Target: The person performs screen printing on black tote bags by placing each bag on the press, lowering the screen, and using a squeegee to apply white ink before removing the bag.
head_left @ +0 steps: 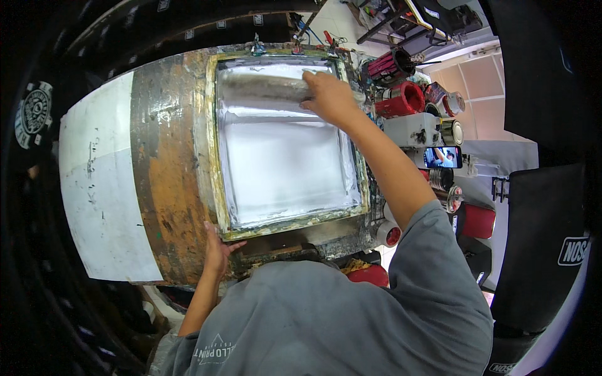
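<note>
A screen-printing frame (217,182) with a worn, paint-crusted wooden border lies on the worktable. White ink is spread over its mesh (285,169). My right hand (329,95) is closed round the right part of a long squeegee (266,88), which lies across the far part of the screen and is blurred by motion. A ridge of white ink runs along the near side of the squeegee. At the frame's near left corner rests my left hand (217,252), fingers spread, touching the border and the table edge.
The stained wooden table (172,163) carries white sheets (103,182) on its left. Clamps (258,45) sit at the frame's far side. Right of the frame stand a red ink pot (401,100), several cans, a white container (411,130) and a lit phone (443,157).
</note>
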Motion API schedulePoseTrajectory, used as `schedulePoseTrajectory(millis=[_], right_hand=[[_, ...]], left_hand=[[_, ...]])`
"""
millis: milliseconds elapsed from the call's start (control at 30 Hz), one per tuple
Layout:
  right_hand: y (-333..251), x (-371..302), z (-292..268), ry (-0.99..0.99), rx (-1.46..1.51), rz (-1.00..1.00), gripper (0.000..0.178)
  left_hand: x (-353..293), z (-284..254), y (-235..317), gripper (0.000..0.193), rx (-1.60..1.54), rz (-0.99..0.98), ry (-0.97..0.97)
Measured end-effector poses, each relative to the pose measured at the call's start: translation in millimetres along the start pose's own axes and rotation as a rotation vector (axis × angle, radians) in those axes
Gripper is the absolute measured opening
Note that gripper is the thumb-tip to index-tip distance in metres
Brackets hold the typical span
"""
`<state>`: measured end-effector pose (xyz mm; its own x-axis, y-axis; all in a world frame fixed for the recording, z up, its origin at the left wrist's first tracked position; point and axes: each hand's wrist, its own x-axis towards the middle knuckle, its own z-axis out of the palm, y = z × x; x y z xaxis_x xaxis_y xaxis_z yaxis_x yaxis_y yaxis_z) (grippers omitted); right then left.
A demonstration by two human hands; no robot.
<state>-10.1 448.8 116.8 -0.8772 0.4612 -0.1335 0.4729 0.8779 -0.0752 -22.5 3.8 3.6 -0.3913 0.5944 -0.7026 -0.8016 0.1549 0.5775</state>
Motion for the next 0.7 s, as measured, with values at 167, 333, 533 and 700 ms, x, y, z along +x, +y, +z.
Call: schedulePoseTrajectory(millis=[167, 333, 533, 700], right_hand=[[2, -26, -1, 0.047, 0.071, 0.268, 0.050], [4, -87, -2, 0.072, 0.104, 0.472, 0.048], [2, -144, 20, 0.127, 0.024, 0.653, 0.048], [1, -153, 37, 0.134, -0.025, 0.723, 0.052]], left_hand=[[7, -11, -11, 0.083, -0.034, -0.016, -0.005], [3, -3, 1, 0.078, 0.006, -0.004, -0.011], [14, -19, -8, 0.070, 0.008, -0.013, -0.069], [13, -18, 0, 0.069, 0.044, -0.043, -0.082]])
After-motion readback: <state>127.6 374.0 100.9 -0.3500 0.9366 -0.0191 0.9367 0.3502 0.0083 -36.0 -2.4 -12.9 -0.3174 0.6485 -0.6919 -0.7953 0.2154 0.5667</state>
